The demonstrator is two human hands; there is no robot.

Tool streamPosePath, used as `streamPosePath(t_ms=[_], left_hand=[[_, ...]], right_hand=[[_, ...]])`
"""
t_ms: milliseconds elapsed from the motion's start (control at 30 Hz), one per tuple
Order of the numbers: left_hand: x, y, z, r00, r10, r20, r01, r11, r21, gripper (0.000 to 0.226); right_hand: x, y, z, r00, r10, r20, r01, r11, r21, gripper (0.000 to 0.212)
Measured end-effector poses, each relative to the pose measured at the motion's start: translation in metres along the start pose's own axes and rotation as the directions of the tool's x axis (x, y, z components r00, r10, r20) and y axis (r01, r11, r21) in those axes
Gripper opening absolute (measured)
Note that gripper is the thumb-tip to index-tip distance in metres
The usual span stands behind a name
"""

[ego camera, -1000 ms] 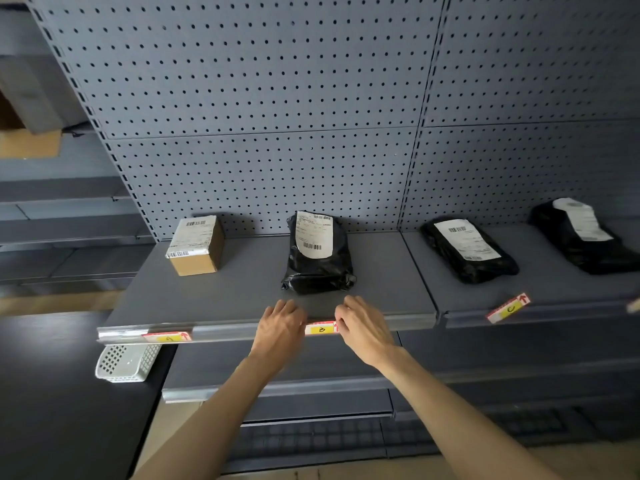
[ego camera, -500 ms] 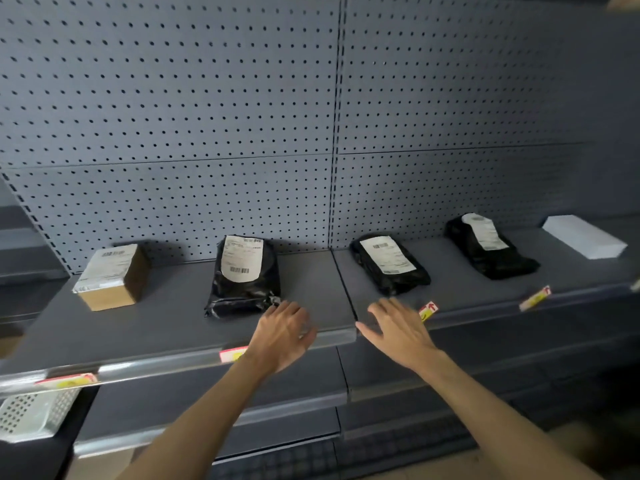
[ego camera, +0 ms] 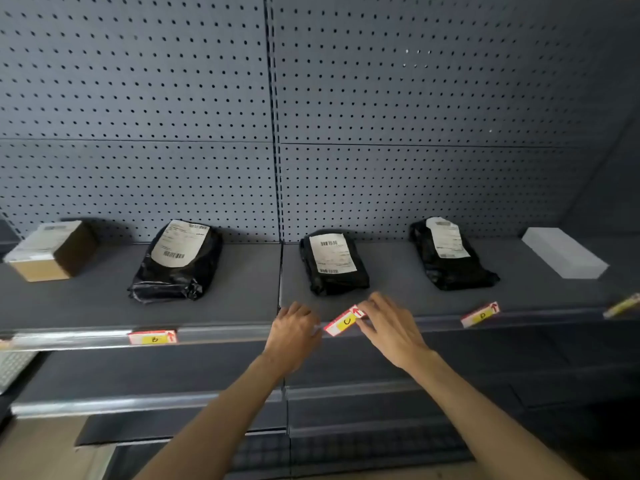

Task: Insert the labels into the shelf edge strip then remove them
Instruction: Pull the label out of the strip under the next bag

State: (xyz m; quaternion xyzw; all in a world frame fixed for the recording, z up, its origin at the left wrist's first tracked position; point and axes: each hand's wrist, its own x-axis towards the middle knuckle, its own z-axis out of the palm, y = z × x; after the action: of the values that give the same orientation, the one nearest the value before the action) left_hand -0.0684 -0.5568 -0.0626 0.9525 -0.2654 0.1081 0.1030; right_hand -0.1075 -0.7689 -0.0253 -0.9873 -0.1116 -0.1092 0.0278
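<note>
A red, white and yellow label marked C (ego camera: 343,321) lies tilted on the shelf's front edge, above the clear edge strip (ego camera: 86,339). My right hand (ego camera: 391,329) touches its right end with the fingertips. My left hand (ego camera: 293,332) rests at its left end on the strip, fingers curled. Label B (ego camera: 153,337) sits flat in the strip to the left. Another label, D (ego camera: 480,315), lies tilted on the edge to the right. A further label (ego camera: 621,305) shows at the far right edge.
On the grey shelf (ego camera: 242,292) stand a cardboard box (ego camera: 52,251), three black mailer bags (ego camera: 178,261) (ego camera: 332,261) (ego camera: 450,254) and a white box (ego camera: 564,252). Pegboard backs the shelf. A lower shelf edge (ego camera: 145,401) runs below my arms.
The view and both hands have shifted right along the shelf, from label B in the strip to the tilted label C, which my hands now touch at both ends.
</note>
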Motion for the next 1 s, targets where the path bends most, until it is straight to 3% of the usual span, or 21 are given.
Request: streamPosePath(t_ms=[167,367,567,767,900,1000], left_hand=[[0.010,0.018,0.016,0.988,-0.157,-0.012,0.157,0.987,-0.017,0.022],[0.011,0.038,0.026,0.965,-0.247,-0.088,0.238,0.966,-0.095,0.015],[0.016,0.034,0.017,0.985,-0.142,-0.094,0.145,0.989,0.028,0.007],[0.013,0.028,0.020,0.995,-0.083,-0.051,0.088,0.989,0.119,0.020],[0.013,0.028,0.016,0.995,-0.095,-0.012,0.096,0.992,0.084,0.012],[0.018,0.029,0.008,0.997,-0.073,-0.036,0.072,0.997,-0.010,0.012]], right_hand=[[0.012,0.003,0.012,0.998,-0.064,-0.008,0.065,0.997,0.042,0.022],[0.018,0.004,0.023,0.997,-0.076,-0.001,0.076,0.996,0.038,0.017],[0.017,0.012,0.032,1.000,-0.017,0.003,0.017,0.998,0.053,0.006],[0.011,0.010,0.049,0.999,0.023,0.025,-0.025,0.996,0.088,0.005],[0.012,0.011,0.049,1.000,-0.005,-0.002,0.005,0.995,0.102,0.006],[0.008,0.021,0.037,0.999,-0.010,-0.049,0.016,0.991,0.129,0.021]])
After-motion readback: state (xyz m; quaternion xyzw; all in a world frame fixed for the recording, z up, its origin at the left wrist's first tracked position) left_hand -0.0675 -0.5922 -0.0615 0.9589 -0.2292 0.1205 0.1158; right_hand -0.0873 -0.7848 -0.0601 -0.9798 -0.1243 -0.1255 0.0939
